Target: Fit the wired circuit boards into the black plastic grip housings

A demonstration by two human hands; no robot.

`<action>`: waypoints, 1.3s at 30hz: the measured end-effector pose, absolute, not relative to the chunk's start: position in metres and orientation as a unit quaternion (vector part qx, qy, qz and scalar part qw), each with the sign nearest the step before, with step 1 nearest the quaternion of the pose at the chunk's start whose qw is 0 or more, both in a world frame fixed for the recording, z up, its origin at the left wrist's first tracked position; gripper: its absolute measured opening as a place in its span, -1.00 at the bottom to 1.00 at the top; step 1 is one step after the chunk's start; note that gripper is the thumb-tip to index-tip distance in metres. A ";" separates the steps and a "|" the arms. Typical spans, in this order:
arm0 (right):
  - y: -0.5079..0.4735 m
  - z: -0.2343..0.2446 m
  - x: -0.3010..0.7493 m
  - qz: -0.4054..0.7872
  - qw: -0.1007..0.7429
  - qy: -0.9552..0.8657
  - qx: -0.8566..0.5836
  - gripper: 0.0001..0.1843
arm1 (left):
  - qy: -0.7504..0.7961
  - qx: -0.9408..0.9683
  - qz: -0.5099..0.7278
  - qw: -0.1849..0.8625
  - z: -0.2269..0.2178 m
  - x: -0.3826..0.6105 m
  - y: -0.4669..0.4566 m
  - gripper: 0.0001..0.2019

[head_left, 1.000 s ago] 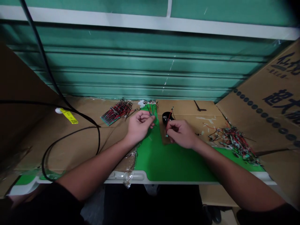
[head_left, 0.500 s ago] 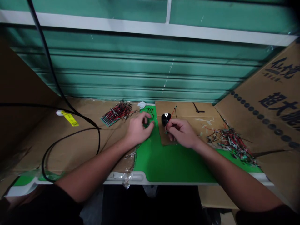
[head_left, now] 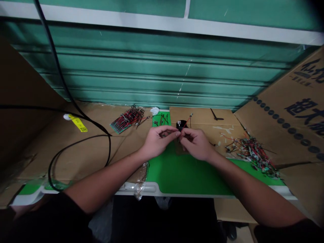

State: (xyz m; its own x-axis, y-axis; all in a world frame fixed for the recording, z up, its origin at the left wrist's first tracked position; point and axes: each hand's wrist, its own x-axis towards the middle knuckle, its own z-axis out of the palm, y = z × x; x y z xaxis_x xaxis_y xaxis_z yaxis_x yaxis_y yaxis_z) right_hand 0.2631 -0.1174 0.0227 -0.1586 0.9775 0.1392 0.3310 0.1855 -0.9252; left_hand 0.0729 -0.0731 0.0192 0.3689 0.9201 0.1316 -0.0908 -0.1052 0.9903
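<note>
My left hand [head_left: 159,141] and my right hand [head_left: 194,144] meet at the fingertips above the green work mat [head_left: 187,175]. Both pinch something small there, and the fingers hide most of it. My right hand holds the lead of a round black component [head_left: 181,125], which has red and black wires [head_left: 187,120]. My left hand seems to hold a thin wire. Just behind my left hand, a few short wired pieces [head_left: 162,119] lie on the mat. A bundle of red-and-black wired strips [head_left: 128,118] lies further left.
A heap of tangled cut wires [head_left: 253,153] lies at right on the mat's edge. Cardboard sheets [head_left: 202,118] cover the bench, with printed cardboard [head_left: 286,104] standing at right. A black cable [head_left: 83,135] with a yellow tag [head_left: 78,124] crosses the left. A green shutter stands behind.
My left hand has moved right from the short wires on the mat, and its fingertips now meet those of my right hand. My right hand has stayed nearly in place.
</note>
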 end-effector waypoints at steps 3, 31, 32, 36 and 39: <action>-0.118 0.021 0.262 0.400 0.404 -0.654 -0.499 -0.78 | 0.361 0.581 0.433 0.587 0.020 0.073 -0.071 -0.71; -0.120 0.020 0.260 0.423 0.400 -0.657 -0.479 -0.88 | 0.372 0.539 0.425 0.625 0.025 0.072 -0.070 -0.69; -0.120 0.020 0.260 0.417 0.402 -0.655 -0.486 -0.89 | 0.373 0.529 0.422 0.634 0.025 0.071 -0.069 -0.70; -0.118 0.019 0.262 0.395 0.433 -0.635 -0.503 -0.89 | 0.389 0.466 0.400 0.687 0.024 0.069 -0.066 -0.73; -0.117 0.019 0.262 0.395 0.461 -0.608 -0.512 -0.87 | 0.395 0.405 0.383 0.730 0.023 0.070 -0.067 -0.75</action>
State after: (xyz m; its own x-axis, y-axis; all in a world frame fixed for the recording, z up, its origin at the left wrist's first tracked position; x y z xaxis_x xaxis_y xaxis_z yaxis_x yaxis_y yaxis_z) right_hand 0.2619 -0.1169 0.0188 -0.0516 0.9864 0.1560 0.2584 0.1641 -0.9520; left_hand 0.0701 -0.0668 0.0229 0.3933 0.8800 -0.2662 -0.2392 0.3776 0.8946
